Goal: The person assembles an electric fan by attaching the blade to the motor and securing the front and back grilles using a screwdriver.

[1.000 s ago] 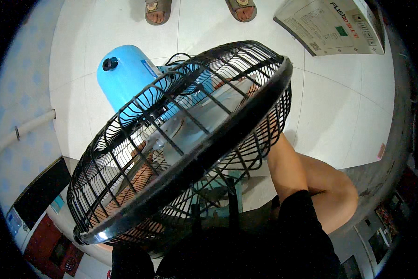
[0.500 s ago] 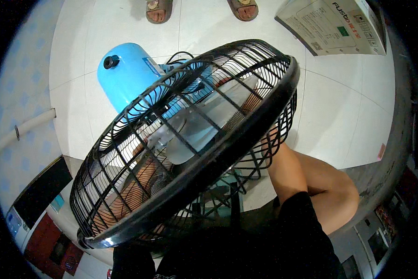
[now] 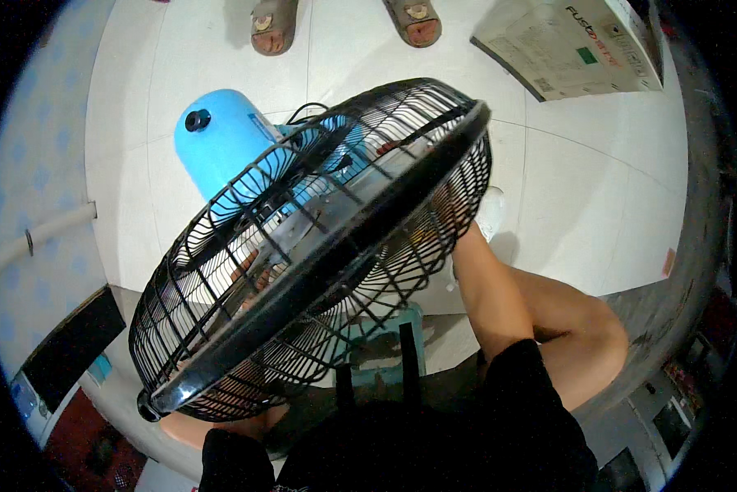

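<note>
A fan with a blue motor housing (image 3: pixel 225 135) and a round black wire cage (image 3: pixel 319 254) tilts across the middle, its rim rising to the right. Through the wires, a pale translucent blade (image 3: pixel 290 234) shows. My left hand (image 3: pixel 263 275) is inside the cage's outline, its fingers bent against the fan near the blade hub. From the right, my forearm passes behind the cage. Fingertips of my right hand (image 3: pixel 389 148) show through the wires by the fan's blue part. The wires hide most of both hands.
Another person's sandalled feet (image 3: pixel 273 33) stand at the far side. A printed cardboard box (image 3: pixel 569 53) lies at the far right. On the left a white pipe (image 3: pixel 57 225) runs along a blue-patterned wall. A teal stool (image 3: pixel 415 348) is beneath me, near a white shoe (image 3: pixel 490 211).
The fan's cage has tipped, so its rim has dropped at the upper right and more of the front wires show. The blade is less visible. The view has shifted slightly.
</note>
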The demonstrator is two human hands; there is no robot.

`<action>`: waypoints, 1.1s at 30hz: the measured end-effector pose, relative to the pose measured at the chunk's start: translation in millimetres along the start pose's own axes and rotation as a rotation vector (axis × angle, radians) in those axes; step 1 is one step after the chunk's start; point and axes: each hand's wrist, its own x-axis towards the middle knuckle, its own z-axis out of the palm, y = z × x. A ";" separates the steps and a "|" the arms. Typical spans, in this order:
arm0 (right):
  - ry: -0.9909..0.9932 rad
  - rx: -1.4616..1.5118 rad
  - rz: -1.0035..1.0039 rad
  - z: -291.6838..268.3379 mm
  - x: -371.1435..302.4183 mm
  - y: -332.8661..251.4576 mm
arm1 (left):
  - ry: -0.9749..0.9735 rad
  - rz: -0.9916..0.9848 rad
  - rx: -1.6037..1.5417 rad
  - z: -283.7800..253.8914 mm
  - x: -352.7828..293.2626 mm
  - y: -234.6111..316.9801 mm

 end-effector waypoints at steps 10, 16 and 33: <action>-0.074 -0.082 -0.226 -2.9 -23.0 -88.0 | 0.013 0.089 0.032 -2.7 32.9 24.4; -0.126 -0.042 -0.358 3.3 -35.3 -127.5 | 0.036 0.133 0.082 -17.5 41.1 35.9; -0.336 0.012 -0.323 35.0 -47.2 -177.4 | 0.453 0.427 -0.682 -128.3 -28.3 96.3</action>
